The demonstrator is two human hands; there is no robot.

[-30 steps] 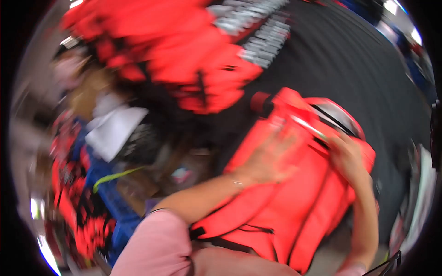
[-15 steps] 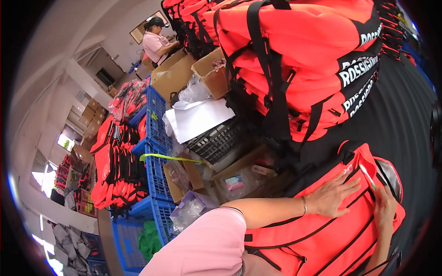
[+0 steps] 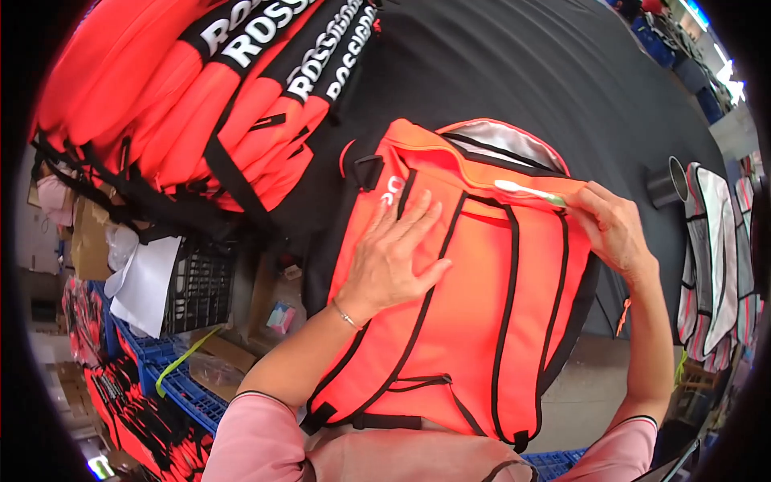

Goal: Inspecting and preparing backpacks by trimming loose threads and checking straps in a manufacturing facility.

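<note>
The left hand is laid flat on the red backpack, fingers spread — a slim white-and-green tool is pinched by the right hand. The backpack is supported at the black-covered worktop.

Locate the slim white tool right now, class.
In the head view, right of centre, the slim white tool is over the upper part of the red backpack, its green end at the right hand.
</note>
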